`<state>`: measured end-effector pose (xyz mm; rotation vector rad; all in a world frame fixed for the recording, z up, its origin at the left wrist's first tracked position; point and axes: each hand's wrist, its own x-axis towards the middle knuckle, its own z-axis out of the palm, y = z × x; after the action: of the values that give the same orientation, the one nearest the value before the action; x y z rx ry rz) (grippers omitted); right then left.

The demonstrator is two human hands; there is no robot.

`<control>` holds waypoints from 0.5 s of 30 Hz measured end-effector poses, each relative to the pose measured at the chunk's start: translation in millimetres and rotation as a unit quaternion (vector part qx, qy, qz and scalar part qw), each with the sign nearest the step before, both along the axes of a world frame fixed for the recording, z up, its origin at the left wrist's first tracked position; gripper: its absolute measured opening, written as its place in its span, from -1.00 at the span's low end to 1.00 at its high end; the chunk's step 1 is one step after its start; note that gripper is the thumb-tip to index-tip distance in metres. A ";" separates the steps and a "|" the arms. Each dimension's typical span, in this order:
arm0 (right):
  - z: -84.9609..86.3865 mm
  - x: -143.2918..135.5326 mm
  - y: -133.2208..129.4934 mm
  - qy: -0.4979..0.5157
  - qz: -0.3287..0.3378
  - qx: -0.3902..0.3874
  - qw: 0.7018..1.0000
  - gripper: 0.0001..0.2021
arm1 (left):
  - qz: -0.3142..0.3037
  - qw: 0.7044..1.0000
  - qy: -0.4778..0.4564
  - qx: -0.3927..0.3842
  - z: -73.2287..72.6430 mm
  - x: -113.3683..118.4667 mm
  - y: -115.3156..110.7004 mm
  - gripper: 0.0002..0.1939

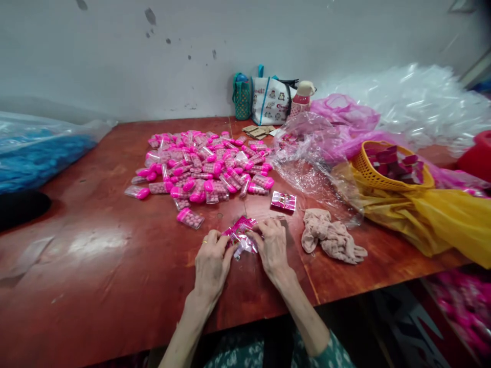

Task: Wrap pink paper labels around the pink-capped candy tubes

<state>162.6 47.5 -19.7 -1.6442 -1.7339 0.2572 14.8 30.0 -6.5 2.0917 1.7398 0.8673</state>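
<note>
A pink printed packet [244, 226] with shiny clear plastic at its near end lies low over the table in front of me. My left hand [212, 261], wearing a ring, pinches its left side. The fingers of my right hand [273, 249] are bent and closed on the right side. Fingers cover part of the packet, so its full shape is hidden. Just beyond my left hand lies a clear container with a pink cap [191, 218], filled with small pink balls. A flat pink printed card stack [283, 201] rests beyond my right hand.
A large pile of pink-capped containers [207, 166] spreads behind my hands. To the right are a crumpled beige cloth [330, 237], clear plastic film [310, 153] and a yellow basket [391, 180] on a yellow bag [425, 220]. Blue bagged goods [38, 158] lie left.
</note>
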 end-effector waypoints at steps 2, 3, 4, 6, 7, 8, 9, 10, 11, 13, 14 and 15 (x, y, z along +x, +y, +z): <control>-8.8 3.3 2.2 0.006 0.001 0.000 1.000 -0.87 | 0.000 1.000 -0.012 -0.002 -1.3 2.4 -0.2 -0.89; -10.7 5.4 2.3 0.011 0.003 0.000 1.000 -0.86 | 0.000 1.000 -0.021 -0.003 -1.4 2.3 -0.5 -0.90; -11.2 7.1 1.9 0.015 0.004 0.002 1.000 -0.85 | 0.001 0.999 -0.033 -0.005 -1.3 1.6 -0.8 -0.90; -9.1 8.5 0.3 0.026 0.006 0.005 1.000 -0.82 | 0.003 0.998 -0.065 -0.009 -0.5 -0.6 -1.4 -0.91; -7.5 8.3 -0.7 0.031 0.007 0.008 0.999 -0.81 | 0.005 0.996 -0.085 -0.012 0.1 -1.7 -1.6 -0.91; -5.8 7.8 -1.7 0.038 0.006 0.012 0.999 -0.81 | 0.009 0.994 -0.107 -0.016 0.9 -2.5 -1.8 -0.90; -4.3 7.2 -2.6 0.044 0.006 0.016 0.999 -0.80 | 0.014 0.991 -0.132 -0.021 1.9 -3.0 -1.8 -0.89; -3.2 6.5 -3.5 0.052 0.005 0.022 0.998 -0.80 | 0.022 0.987 -0.158 -0.026 3.2 -3.1 -1.5 -0.88; -2.3 5.9 -4.3 0.060 0.006 0.027 0.998 -0.80 | 0.030 0.981 -0.186 -0.032 4.7 -2.6 -0.7 -0.86; -1.0 4.9 -5.6 0.076 0.016 0.038 0.996 -0.80 | 0.046 0.967 -0.243 -0.051 8.4 0.2 2.6 -0.83; -0.4 4.4 -6.3 0.084 0.023 0.042 0.995 -0.80 | 0.050 0.959 -0.272 -0.064 10.2 2.5 5.2 -0.81; 0.3 3.9 -6.8 0.093 0.032 0.046 0.994 -0.81 | 0.050 0.949 -0.300 -0.079 11.8 5.4 8.3 -0.77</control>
<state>166.5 40.6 -19.4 -1.4529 -1.6350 0.3447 20.2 38.3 5.3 1.4373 1.5214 1.1918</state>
